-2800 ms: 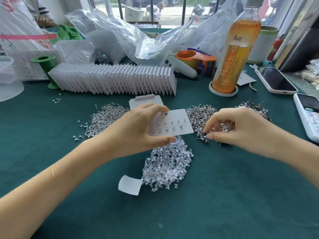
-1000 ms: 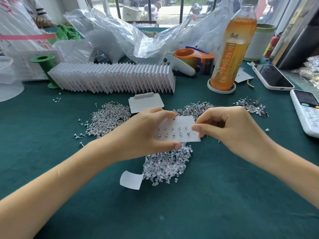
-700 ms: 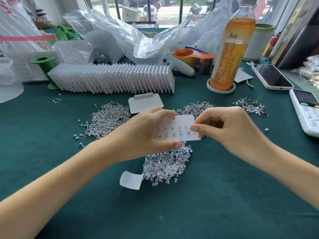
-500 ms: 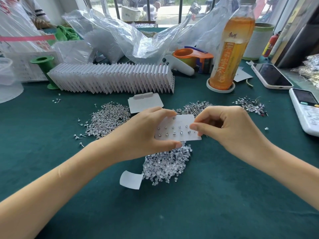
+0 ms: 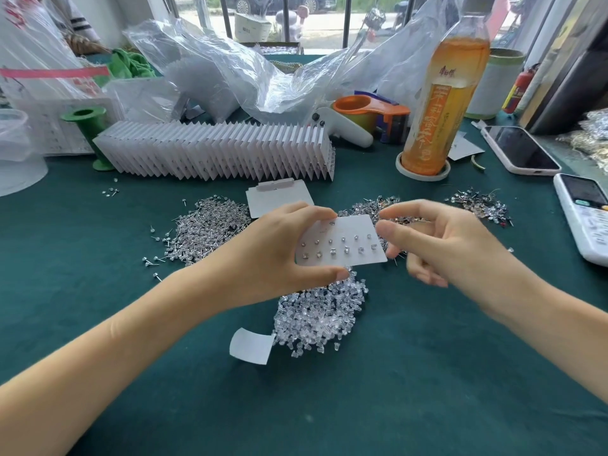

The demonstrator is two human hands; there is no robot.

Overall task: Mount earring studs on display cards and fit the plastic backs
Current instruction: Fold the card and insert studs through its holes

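Left hand (image 5: 273,255) pinching display card (image 5: 342,240) mid-frame; right hand (image 5: 437,245) beside it, fingers loose, I see nothing held

My left hand (image 5: 276,255) covers the left edge of the display card (image 5: 345,240). I cannot tell if my blurred right hand (image 5: 437,245) holds something.

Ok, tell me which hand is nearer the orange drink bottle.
Right. The right hand sits below the bottle, slightly off to its side; the left hand, holding the card, is farther left.
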